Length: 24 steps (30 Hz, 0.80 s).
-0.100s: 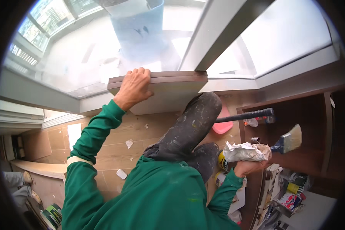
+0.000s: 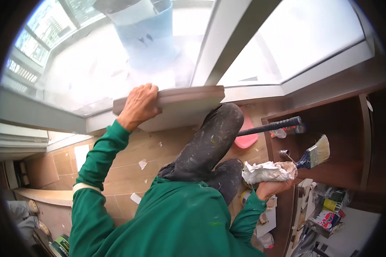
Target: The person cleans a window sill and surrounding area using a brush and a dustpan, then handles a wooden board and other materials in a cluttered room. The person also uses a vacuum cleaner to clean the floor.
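My left hand (image 2: 138, 106) is closed over the top edge of brown-edged boards (image 2: 192, 95), which stand on edge between the window and my bent knee. The pale face of the boards turns toward me; their edge looks slightly blurred. Out to the right, my right hand (image 2: 273, 188) is closed under a crumpled whitish paper or cloth (image 2: 266, 172). A wide paintbrush (image 2: 319, 152) with pale bristles and a dark blue ferrule sticks out beyond it, bristles pointing right. Its handle is hidden, so I cannot tell how the wrapping sits around it.
A pink basin (image 2: 246, 136) and a black-gripped tool handle (image 2: 278, 126) lie beside my knee. At right stands an open brown cabinet (image 2: 351, 171), with paint supplies (image 2: 328, 214) below it. Paper scraps (image 2: 143, 164) dot the floor. Another person's feet (image 2: 32, 207) show at left.
My left hand has drawn the boards' top edge toward me and a little left. The right hand, with brush and wrapping, has shifted slightly left and down. The whole view has shifted a little.
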Each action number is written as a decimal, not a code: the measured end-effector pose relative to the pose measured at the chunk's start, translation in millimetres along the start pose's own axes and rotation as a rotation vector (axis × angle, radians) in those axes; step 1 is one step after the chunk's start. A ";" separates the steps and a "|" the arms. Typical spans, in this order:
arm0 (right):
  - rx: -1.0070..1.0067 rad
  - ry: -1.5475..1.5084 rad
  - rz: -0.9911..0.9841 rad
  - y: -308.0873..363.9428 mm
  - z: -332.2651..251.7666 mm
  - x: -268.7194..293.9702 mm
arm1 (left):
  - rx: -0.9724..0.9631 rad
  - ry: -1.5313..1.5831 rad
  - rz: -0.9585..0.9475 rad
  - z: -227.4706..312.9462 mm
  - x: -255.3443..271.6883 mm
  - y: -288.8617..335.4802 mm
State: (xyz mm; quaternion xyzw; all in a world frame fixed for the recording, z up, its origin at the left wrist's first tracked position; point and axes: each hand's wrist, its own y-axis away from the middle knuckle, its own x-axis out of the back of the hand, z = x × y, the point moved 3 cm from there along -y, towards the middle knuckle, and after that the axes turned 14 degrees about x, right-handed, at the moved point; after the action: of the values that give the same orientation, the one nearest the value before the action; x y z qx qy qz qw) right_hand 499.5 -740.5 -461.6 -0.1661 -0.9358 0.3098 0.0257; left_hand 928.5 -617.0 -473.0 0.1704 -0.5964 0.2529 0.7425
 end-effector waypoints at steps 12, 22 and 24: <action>0.172 0.039 -0.253 10.5 -8.2 -15.2 | -0.013 0.062 -0.156 45.0 -19.9 115.3; -0.089 -0.425 -0.754 47.9 -69.9 -79.7 | 0.046 0.065 -0.248 23.4 -11.4 169.4; -0.047 -0.455 -1.021 58.0 -85.5 -108.3 | 0.025 0.103 -0.238 16.2 -9.5 181.5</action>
State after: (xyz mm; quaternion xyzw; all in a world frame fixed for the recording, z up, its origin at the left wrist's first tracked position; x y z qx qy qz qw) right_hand 631.7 -683.4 -420.8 0.3788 -0.8861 0.2651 -0.0336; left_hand 808.9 -479.9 -487.4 0.2363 -0.5297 0.1788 0.7947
